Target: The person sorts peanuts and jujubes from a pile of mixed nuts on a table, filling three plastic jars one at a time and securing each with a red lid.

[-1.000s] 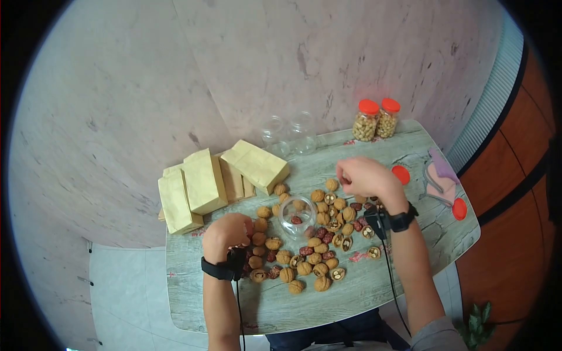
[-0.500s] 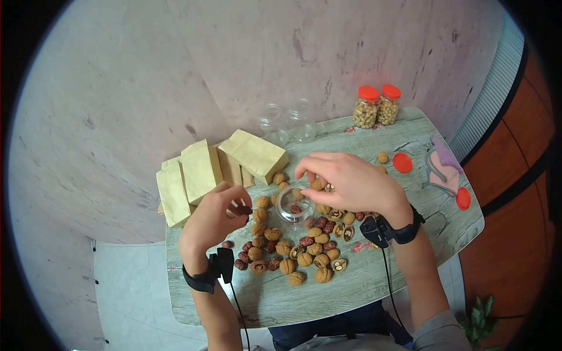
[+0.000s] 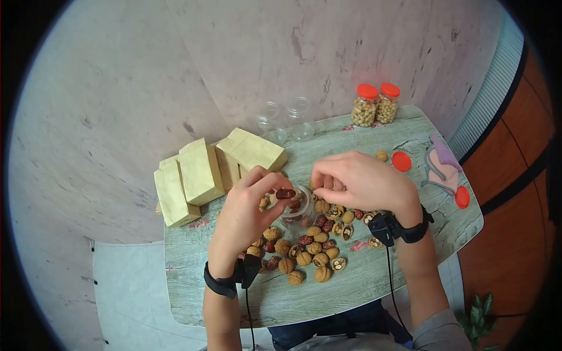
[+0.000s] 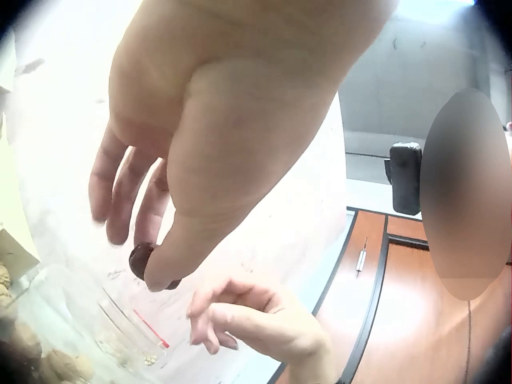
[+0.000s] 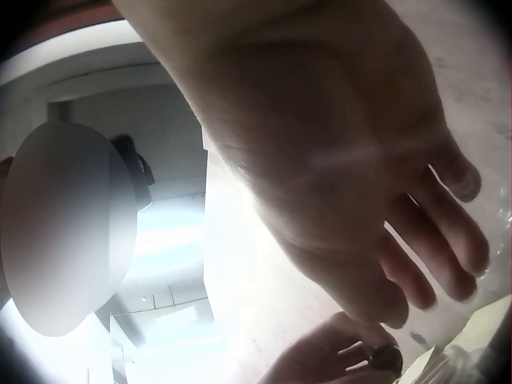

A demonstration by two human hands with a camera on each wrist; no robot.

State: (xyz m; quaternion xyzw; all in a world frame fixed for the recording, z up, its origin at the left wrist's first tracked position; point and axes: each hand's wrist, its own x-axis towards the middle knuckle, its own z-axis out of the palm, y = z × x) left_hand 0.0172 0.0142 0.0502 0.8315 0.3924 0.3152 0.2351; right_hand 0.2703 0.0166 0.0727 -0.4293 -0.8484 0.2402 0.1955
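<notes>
In the head view my left hand (image 3: 243,216) pinches a dark red date (image 3: 285,193) between thumb and fingertips, just over the near-left side of the open clear jar (image 3: 307,202). Several red dates show inside that jar. The same date (image 4: 141,258) sticks out beyond the thumb in the left wrist view. My right hand (image 3: 366,181) hovers at the jar's right side, fingers loosely bent and holding nothing. Its bare fingers (image 5: 448,232) appear in the right wrist view. Walnuts (image 3: 285,265) and dates (image 3: 305,240) lie scattered around the jar, some cracked walnuts among them.
Yellow paper bags (image 3: 202,172) lie at the back left. Behind them stand clear empty jars (image 3: 300,120) and two nut-filled jars (image 3: 364,111) with red lids. Loose red lids (image 3: 401,161) and a pink-purple cloth (image 3: 440,169) lie at the right edge.
My left hand has risen from the left of the pile and moved right to the jar, carrying the date. My right hand has come left from the far right of the walnuts to the jar.
</notes>
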